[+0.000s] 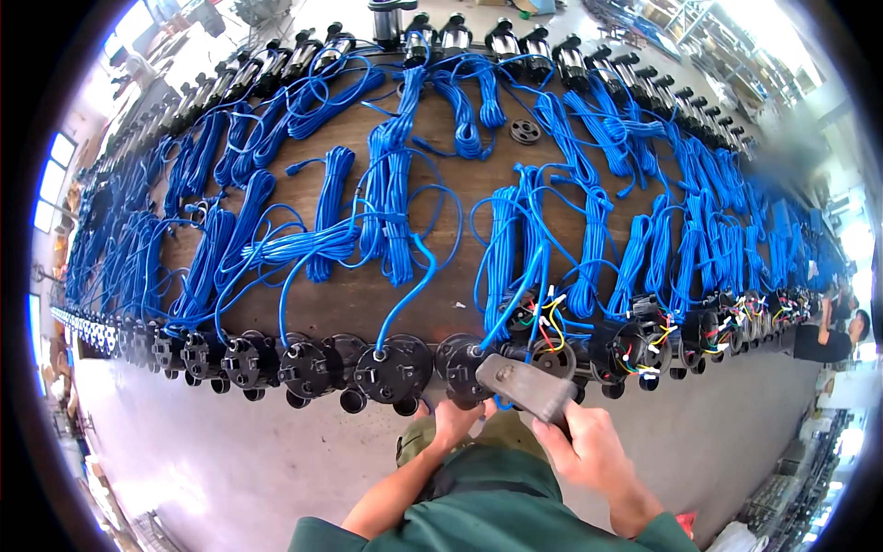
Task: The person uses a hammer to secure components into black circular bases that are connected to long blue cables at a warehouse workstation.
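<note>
Black pump (457,366) sits at the table (441,315)'s near edge; left hand (453,425) beneath, grip unclear. Right hand (590,449) clasps grey tool (522,385), overlapping the pump's side. Blue cables (395,212) crowd behind.

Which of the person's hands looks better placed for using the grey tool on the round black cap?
Probably the right hand: it grips the grey tool, whose far end overlaps the round black cap in view. The left hand is at the cap's near side, perhaps steadying it.
</note>
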The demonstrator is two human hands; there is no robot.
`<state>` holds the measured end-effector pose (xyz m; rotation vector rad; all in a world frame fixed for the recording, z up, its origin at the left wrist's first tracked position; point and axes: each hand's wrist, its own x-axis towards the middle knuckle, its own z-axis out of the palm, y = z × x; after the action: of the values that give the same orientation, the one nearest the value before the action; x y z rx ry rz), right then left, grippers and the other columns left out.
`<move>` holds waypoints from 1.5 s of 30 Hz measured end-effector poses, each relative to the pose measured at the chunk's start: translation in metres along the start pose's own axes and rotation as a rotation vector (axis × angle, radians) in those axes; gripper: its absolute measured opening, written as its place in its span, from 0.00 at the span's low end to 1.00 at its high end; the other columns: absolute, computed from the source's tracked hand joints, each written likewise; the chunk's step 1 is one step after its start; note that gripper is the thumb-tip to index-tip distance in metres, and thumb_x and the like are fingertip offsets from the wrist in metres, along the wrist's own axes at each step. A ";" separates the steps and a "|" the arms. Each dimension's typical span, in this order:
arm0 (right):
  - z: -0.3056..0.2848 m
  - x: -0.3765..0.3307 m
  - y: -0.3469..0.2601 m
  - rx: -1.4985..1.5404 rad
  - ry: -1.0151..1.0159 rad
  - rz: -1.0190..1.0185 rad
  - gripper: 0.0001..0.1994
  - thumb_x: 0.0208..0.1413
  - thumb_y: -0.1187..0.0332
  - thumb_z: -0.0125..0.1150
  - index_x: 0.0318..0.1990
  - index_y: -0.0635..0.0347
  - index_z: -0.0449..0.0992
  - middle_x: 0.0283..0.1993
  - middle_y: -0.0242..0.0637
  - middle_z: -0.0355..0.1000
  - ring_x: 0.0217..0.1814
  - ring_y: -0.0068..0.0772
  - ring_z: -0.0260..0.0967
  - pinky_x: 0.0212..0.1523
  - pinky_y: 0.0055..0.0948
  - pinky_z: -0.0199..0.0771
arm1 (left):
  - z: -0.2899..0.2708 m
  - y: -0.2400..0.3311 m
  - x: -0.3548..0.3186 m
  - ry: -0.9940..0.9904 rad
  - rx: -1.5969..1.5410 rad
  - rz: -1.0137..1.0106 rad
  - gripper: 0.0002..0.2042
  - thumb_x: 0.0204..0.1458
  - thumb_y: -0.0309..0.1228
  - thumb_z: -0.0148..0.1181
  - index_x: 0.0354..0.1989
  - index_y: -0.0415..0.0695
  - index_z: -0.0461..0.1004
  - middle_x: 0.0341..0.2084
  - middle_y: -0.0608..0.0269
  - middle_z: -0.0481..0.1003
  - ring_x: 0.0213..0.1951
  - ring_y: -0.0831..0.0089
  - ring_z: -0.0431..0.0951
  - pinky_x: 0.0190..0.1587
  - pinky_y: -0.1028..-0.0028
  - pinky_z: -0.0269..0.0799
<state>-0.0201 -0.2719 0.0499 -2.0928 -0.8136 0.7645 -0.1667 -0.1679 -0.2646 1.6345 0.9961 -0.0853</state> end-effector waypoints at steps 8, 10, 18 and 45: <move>0.075 0.026 0.019 -0.216 -0.023 0.056 0.13 0.67 0.60 0.62 0.38 0.63 0.77 0.23 0.50 0.74 0.24 0.54 0.74 0.27 0.44 0.71 | -0.002 -0.015 0.006 -0.087 -0.177 -0.056 0.23 0.45 0.46 0.74 0.39 0.37 0.83 0.28 0.50 0.84 0.35 0.59 0.87 0.40 0.61 0.79; 0.063 0.021 0.021 0.028 -0.085 0.164 0.20 0.67 0.53 0.61 0.38 0.67 0.76 0.24 0.54 0.74 0.27 0.57 0.76 0.29 0.47 0.72 | -0.006 -0.012 0.009 -0.149 -0.026 -0.038 0.24 0.43 0.47 0.76 0.42 0.40 0.84 0.32 0.52 0.85 0.37 0.60 0.87 0.42 0.60 0.80; -0.008 -0.088 0.061 0.231 0.537 0.337 0.14 0.61 0.62 0.69 0.36 0.67 0.78 0.19 0.28 0.66 0.24 0.15 0.58 0.23 0.30 0.60 | -0.020 0.004 0.010 -0.381 0.468 -0.100 0.32 0.49 0.59 0.69 0.18 0.34 0.82 0.14 0.53 0.79 0.26 0.57 0.85 0.35 0.61 0.79; -0.149 -0.101 0.295 -0.456 0.612 0.134 0.19 0.52 0.68 0.74 0.49 0.65 0.76 0.46 0.48 0.74 0.50 0.56 0.71 0.52 0.48 0.73 | 0.064 0.301 -0.004 0.331 0.236 0.589 0.16 0.63 0.31 0.62 0.53 0.32 0.74 0.30 0.53 0.83 0.28 0.65 0.83 0.35 0.68 0.78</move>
<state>0.1133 -0.5624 -0.0817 -2.6005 -0.5345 -0.0367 0.0499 -0.2168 -0.0521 2.1474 0.7241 0.4948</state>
